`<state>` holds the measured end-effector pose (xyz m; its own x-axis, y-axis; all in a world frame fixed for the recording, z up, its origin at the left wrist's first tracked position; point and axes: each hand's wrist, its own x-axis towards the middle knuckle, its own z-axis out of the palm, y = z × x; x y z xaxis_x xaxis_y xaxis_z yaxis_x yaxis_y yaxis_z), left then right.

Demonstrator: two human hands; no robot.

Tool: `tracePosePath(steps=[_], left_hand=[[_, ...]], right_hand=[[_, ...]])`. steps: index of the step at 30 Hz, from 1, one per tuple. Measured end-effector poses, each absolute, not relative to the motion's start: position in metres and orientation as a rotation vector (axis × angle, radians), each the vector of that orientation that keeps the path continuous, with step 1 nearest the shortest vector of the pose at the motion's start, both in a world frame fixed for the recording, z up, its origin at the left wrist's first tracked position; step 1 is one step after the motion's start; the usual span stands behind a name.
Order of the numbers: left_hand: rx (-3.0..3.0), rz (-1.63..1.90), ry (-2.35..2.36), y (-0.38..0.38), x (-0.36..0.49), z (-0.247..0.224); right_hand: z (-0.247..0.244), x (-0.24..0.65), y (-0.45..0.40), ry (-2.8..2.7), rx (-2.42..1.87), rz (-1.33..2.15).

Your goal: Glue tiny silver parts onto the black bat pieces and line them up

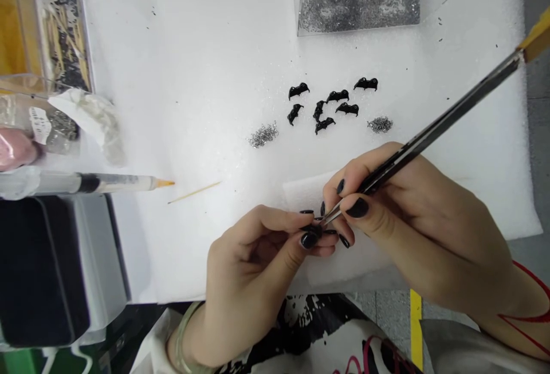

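Work surface: white foam sheet (206, 76), fibrous, soft-edged, lying under and beyond both hands. Left hand (262, 271): thumb and fingertips pinched together on a small dark piece. Right hand (412, 231): pen-like grip, fingers closed around the tweezers. Left of the left hand, a flat black slab (38, 271), rectangular, rounded corners. Beyond the right hand, a clear rigid plastic box (358, 31) with grey glittering granules. Slim black-and-silver metal tweezers (447, 116): long axis slants from beyond the right hand, on its outer side, down toward the left fingertips; tips point at the pinched piece. Left of and beyond the left hand, a translucent plastic syringe (120, 182), orange tip; near that tip, a thin wooden stick (194, 193). Just beyond the hands, two loose silvery-grey granule heaps (263, 134), flanking seven glossy black curved pieces (337, 95). Smallest: small dark piece (317, 228) between the left fingertips, mostly hidden; its long axis cannot be told.
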<state>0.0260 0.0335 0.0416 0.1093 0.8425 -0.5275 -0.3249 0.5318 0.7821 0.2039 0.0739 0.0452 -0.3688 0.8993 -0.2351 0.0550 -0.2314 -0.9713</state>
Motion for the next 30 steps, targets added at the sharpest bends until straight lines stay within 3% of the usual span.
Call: tracePosePath(steps=[30], left_hand=[[0.654, 0.948, 1.129, 0.0277, 0.0231, 0.0336]], right_hand=[[0.0448, 0.2028, 0.0759, -1.316, -1.194, 1.711]])
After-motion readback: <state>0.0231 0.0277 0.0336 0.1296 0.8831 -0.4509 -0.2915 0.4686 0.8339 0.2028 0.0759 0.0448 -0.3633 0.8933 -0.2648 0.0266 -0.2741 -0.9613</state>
